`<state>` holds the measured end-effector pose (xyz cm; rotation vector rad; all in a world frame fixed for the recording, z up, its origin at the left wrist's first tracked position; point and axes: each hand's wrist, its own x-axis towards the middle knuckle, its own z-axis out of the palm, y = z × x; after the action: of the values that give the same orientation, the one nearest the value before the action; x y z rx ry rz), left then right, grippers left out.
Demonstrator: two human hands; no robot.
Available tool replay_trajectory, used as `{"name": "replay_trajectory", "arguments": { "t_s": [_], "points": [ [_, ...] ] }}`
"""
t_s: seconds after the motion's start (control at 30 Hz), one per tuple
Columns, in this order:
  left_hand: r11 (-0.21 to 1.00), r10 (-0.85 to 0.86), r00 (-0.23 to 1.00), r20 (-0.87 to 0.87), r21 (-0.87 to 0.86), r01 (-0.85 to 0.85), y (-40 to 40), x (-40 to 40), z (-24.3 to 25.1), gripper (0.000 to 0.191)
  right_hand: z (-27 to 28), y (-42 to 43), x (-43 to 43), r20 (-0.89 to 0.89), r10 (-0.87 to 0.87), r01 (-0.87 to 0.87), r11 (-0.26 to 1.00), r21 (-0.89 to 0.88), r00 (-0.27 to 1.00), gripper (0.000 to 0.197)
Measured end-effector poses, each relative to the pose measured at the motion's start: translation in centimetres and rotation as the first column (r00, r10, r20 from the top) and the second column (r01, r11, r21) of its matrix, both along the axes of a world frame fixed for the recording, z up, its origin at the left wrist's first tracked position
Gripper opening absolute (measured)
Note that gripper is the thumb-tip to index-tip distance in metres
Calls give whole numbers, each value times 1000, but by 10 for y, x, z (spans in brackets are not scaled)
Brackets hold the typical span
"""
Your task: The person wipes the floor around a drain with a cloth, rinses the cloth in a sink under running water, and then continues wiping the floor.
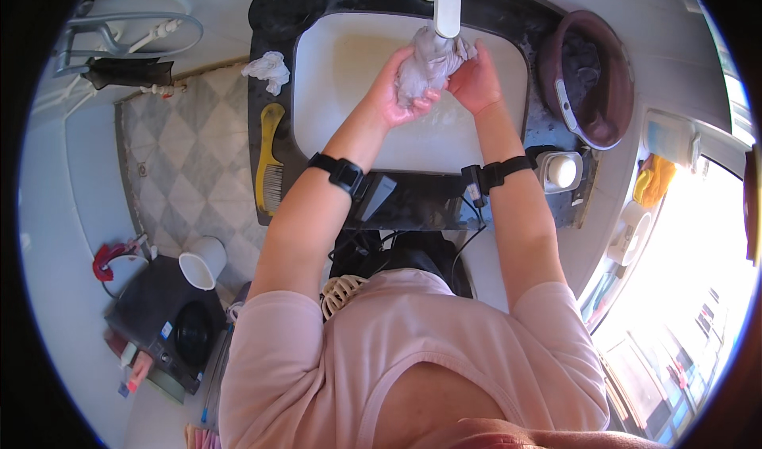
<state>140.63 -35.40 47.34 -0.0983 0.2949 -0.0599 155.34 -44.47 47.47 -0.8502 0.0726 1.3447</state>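
Note:
A wet, bunched pale grey cloth point(430, 68) is held up over the white sink basin point(339, 116), just under the white faucet point(447, 9). My left hand point(399, 95) cups it from the left and below, with the fingertips curled over its lower edge. On the right, my right hand point(478, 83) bears against the cloth with its fingers partly hidden behind it. Whether water runs from the spout is hard to make out. Both forearms wear black strapped devices.
A yellow comb point(269, 157) and a crumpled white cloth point(269, 72) lie left of the basin. To the right stand a maroon plastic tub point(562, 86) with dark fabric inside and a soap dish point(559, 172) with white soap. A washing machine point(161, 312) and white bin point(203, 263) stand lower left.

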Motion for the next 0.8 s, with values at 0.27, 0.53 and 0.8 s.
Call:
{"name": "replay_trajectory", "arguments": {
  "t_s": [0.27,0.53,0.8],
  "points": [
    [999,3,1000,5,-35,-3,-40,-45,44,51,33,-20,-47,-119,217,-130,854,504,969,58],
    [906,-103,995,-16,410,100,-45,-59,106,40,97,-19,-32,313,122,-130,992,4,942,32],
    [-339,0,818,-575,769,541,-45,-26,66,49,75,3,-54,736,644,67,741,-668,206,44]
  ]
}}
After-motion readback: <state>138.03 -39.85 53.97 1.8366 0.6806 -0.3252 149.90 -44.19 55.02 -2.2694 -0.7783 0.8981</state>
